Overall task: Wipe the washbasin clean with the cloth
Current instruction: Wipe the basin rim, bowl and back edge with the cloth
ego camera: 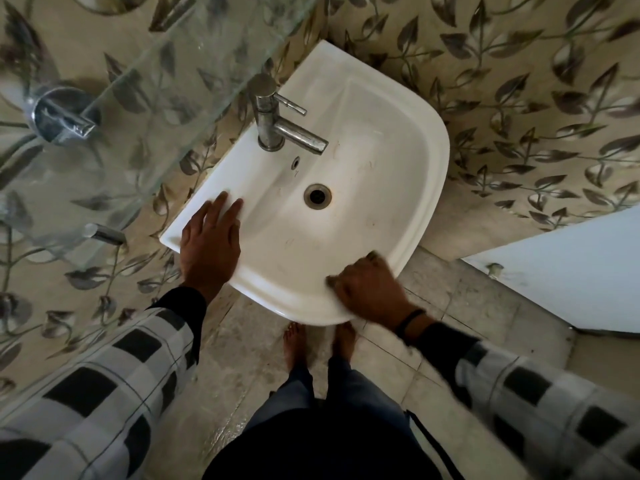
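Step in hand: wiping the front rim of the washbasin [429, 174]. The right hand [370, 292] lies on the near edge with its fingers bent down over the cloth [331, 280]. Only a dark corner of the cloth shows beside the knuckles, and the hand is blurred, so I judge the grip rather than see it clearly. The left hand [211, 237] rests flat on the left rim, fingers straight and holding nothing, which looks like bracing.

Faint marks show in the bowl near the drain [317, 195] and below the tap [277, 129], so in my judgement most of the work remains. The next move calls for carrying the cloth off the rim into the bowl and working toward the drain.

Clearances: the bowl itself is open. The tap spout overhangs the back of the bowl and a glass shelf [138, 98] juts out just beside the left rim, so strokes there must be short. A white panel [571, 271] stands well apart to the right.
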Available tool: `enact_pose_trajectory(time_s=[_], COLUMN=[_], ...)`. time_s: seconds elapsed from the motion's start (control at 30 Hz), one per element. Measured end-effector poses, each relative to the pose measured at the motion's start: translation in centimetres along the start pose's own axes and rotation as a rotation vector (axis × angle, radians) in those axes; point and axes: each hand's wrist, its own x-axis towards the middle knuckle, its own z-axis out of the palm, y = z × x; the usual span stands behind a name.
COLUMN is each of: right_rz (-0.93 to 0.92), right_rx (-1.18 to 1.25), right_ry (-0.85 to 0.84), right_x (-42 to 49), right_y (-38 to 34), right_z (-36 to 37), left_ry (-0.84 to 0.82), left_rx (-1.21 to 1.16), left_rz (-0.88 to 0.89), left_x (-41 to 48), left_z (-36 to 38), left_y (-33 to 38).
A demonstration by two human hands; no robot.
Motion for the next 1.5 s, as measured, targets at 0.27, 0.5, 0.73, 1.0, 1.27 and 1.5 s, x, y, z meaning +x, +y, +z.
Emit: enact_pose_trajectory(time_s=[0.27,0.5,0.73,1.0,1.27,1.5], right_rz=[0.263,0.118,0.126,-0.215,0.256,-0.01], right_rx=[0.121,0.167,0.017,-0.12,-0.279,0.241], right_ry=[-0.168,-0.284,-0.262,-0.276,-0.122,-0.355], right_x=[3.4,3.3,3.6,4.9,7.7,6.3], right_y=[-7.2,1.9,0.3,5.9,9.6,-5.4], right_z=[-1.7,-0.1,-0.4,0.4,1.0,1.8], left_ry=[-0.01,0.006,-0.003,-0.006,-0.008,0.034], left_rx=[-0.004,0.003,-0.004,0.005,0.005,0.007], left_rz=[-0.013,0.004,-0.001,-0.023,-0.025,-0.012], left_x=[0.3,0.1,0.0,0.2,0.3,0.2], left_z=[-0.1,0.0,-0.1,0.1,0.1,0.0], left_y=[0.0,0.1,0.1,0.1,0.1,0.1])
